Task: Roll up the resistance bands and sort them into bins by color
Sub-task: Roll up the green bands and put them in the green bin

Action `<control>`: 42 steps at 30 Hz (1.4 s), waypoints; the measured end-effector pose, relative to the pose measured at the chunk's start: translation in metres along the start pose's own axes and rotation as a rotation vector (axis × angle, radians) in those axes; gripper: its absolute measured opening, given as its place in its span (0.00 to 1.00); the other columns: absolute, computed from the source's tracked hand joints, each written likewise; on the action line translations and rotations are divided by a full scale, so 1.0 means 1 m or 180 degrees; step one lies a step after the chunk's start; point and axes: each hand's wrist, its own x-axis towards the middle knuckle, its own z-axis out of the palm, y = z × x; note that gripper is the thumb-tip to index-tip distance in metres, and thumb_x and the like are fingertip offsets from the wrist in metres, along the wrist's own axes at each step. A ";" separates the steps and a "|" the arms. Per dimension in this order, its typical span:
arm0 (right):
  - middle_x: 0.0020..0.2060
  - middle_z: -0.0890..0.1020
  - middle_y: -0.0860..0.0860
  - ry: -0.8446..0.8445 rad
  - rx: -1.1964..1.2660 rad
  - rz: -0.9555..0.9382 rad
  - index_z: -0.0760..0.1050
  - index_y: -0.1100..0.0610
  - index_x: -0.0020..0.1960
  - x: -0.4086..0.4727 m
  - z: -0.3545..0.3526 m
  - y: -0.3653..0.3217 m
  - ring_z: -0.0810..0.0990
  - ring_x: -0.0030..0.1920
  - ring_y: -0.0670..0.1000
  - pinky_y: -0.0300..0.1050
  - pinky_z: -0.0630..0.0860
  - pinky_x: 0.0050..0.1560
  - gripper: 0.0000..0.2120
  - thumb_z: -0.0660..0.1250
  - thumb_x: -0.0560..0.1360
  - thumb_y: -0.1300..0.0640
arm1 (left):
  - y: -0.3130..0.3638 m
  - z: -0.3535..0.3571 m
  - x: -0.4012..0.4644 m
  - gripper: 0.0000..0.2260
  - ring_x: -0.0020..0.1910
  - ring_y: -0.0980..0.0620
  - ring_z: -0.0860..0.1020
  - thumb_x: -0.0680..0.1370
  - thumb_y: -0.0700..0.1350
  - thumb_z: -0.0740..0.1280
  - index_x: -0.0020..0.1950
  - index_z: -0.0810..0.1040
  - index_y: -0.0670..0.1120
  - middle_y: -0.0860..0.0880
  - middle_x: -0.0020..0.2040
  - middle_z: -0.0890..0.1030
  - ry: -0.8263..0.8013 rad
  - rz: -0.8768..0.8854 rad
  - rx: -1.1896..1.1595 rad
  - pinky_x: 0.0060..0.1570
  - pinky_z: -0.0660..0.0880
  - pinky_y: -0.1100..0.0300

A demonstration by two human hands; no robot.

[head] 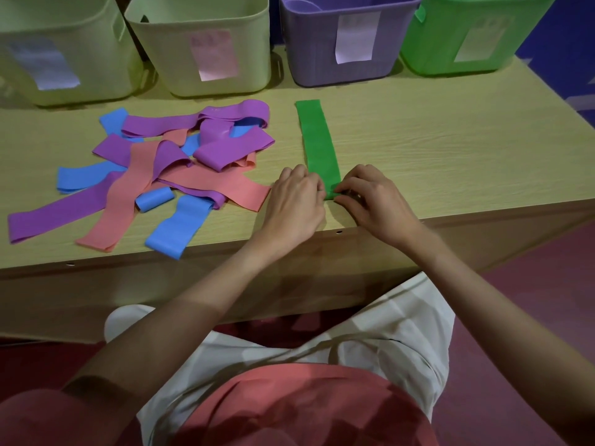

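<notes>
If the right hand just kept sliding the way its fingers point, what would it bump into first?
The right hand points leftward across the near end of the green band, which it pinches. Going on, it would probably meet the left hand first, just across the band; the pile of bands lies beyond.

A green band (317, 146) lies flat on the counter (434, 149). The left hand (294, 204) and right hand (375, 204) pinch its near end at 6 o'clock. A pile of bands (167, 169) sits at 9 o'clock. Four bins (206, 43) stand at 12 o'clock.
</notes>
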 end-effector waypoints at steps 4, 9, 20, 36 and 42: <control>0.43 0.77 0.57 -0.0039 -0.0196 -0.0149 0.80 0.63 0.51 0.000 0.001 0.001 0.76 0.45 0.57 0.53 0.76 0.38 0.08 0.66 0.77 0.59 | 0.002 0.002 0.001 0.07 0.54 0.48 0.72 0.80 0.42 0.61 0.54 0.77 0.43 0.46 0.53 0.76 -0.0012 -0.0073 -0.0070 0.53 0.70 0.54; 0.44 0.77 0.58 -0.0087 -0.0318 -0.0142 0.77 0.63 0.52 0.003 0.001 -0.001 0.76 0.44 0.58 0.52 0.76 0.35 0.14 0.58 0.79 0.54 | 0.006 0.004 0.001 0.07 0.51 0.48 0.74 0.80 0.41 0.62 0.57 0.72 0.43 0.46 0.52 0.77 0.0167 -0.0177 -0.0163 0.50 0.69 0.55; 0.44 0.76 0.57 -0.0019 -0.0318 0.0009 0.75 0.63 0.51 0.003 0.004 -0.002 0.74 0.47 0.57 0.54 0.75 0.38 0.07 0.64 0.79 0.59 | 0.003 0.009 -0.004 0.07 0.48 0.46 0.74 0.81 0.45 0.62 0.54 0.74 0.43 0.44 0.49 0.77 0.0430 0.0040 0.0258 0.47 0.72 0.52; 0.43 0.77 0.58 0.0148 -0.0066 0.0357 0.79 0.65 0.48 0.010 0.008 -0.002 0.75 0.46 0.58 0.52 0.75 0.42 0.06 0.67 0.76 0.62 | -0.010 0.004 -0.003 0.08 0.50 0.46 0.73 0.78 0.44 0.67 0.51 0.79 0.39 0.43 0.49 0.77 0.0383 0.0453 0.0254 0.50 0.74 0.51; 0.41 0.77 0.55 0.0139 0.0009 0.0409 0.78 0.62 0.48 0.010 0.005 -0.001 0.74 0.44 0.54 0.53 0.74 0.42 0.05 0.68 0.76 0.60 | -0.014 0.003 -0.001 0.08 0.52 0.46 0.73 0.79 0.42 0.66 0.53 0.80 0.38 0.43 0.50 0.77 0.0317 0.0451 0.0134 0.50 0.73 0.51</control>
